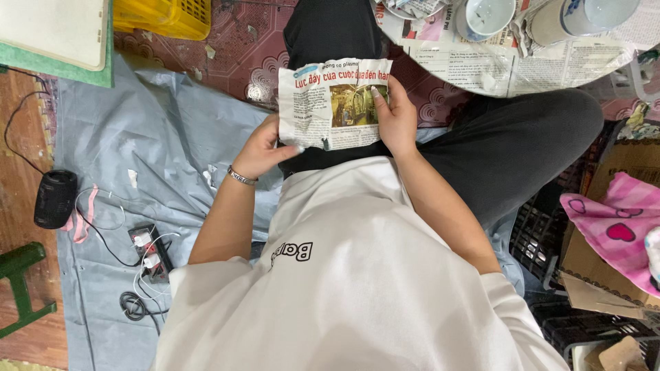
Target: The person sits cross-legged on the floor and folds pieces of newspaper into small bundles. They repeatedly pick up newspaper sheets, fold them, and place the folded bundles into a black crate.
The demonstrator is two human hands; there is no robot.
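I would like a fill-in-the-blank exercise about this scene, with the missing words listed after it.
1. Both hands hold a torn piece of ____ with a colour photo.
2. The left hand wears a ____ on its wrist.
3. The right hand grips the sheet at its ____ edge.
4. The black cylindrical speaker lies on the ____ tarpaulin.

Missing words: newspaper; bracelet; right; grey

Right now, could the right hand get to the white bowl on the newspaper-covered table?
Probably yes. The right hand holds the newspaper piece with the left hand, and nothing stands between it and the bowl, though it would have to let go.
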